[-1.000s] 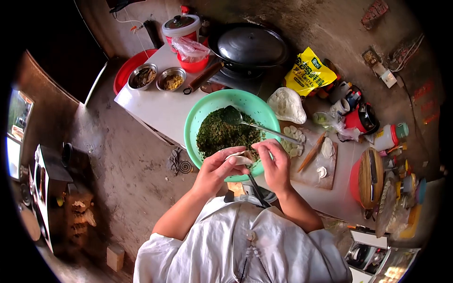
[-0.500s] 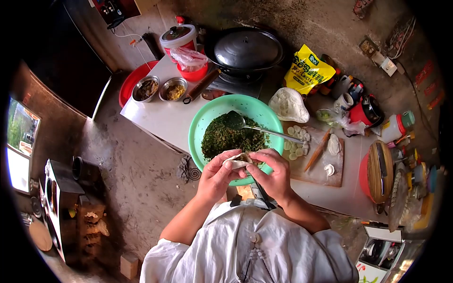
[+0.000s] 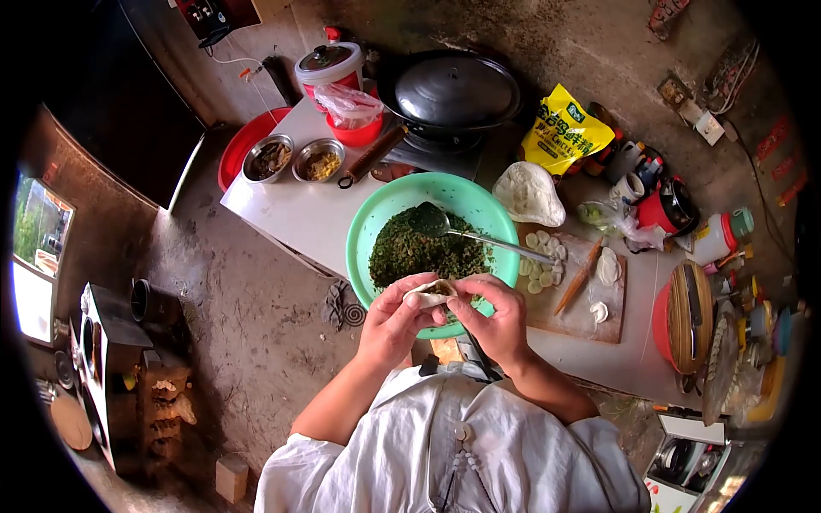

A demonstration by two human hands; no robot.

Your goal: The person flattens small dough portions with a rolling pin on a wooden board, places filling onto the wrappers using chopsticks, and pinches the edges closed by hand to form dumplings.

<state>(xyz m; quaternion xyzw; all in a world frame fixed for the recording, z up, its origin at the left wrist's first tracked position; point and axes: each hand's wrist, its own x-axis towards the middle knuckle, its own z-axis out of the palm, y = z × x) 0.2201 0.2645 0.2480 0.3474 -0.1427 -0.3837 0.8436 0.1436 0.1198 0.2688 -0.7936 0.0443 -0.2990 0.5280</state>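
Between my fingertips, over the near rim of a green bowl (image 3: 363, 224), is a partly folded dumpling (image 3: 438, 292) with dark filling showing at its top. My left hand (image 3: 397, 318) cradles it from the left, fingers curled behind and thumb in front. From the right, my right hand (image 3: 489, 316) pinches its edge between thumb and fingers. Chopped green filling (image 3: 402, 256) lies in the bowl, and a metal ladle (image 3: 496, 243) rests in it with the handle over the right rim. Small dough rounds (image 3: 540, 272) lie on the wooden board (image 3: 590, 328) to the right.
A rolling pin (image 3: 578, 277) and flattened wrappers (image 3: 609, 267) share the board. Behind the bowl stand a lidded wok (image 3: 458, 89), a white flour bowl (image 3: 528, 193) and a yellow bag (image 3: 566, 133). Two metal bowls (image 3: 319, 161) sit at the table's left; a knife lies on a round wooden board (image 3: 684, 316).
The dumpling stays in both hands, its top opening facing up a little more. My fingers have shifted only slightly, and the whole view has moved a little.
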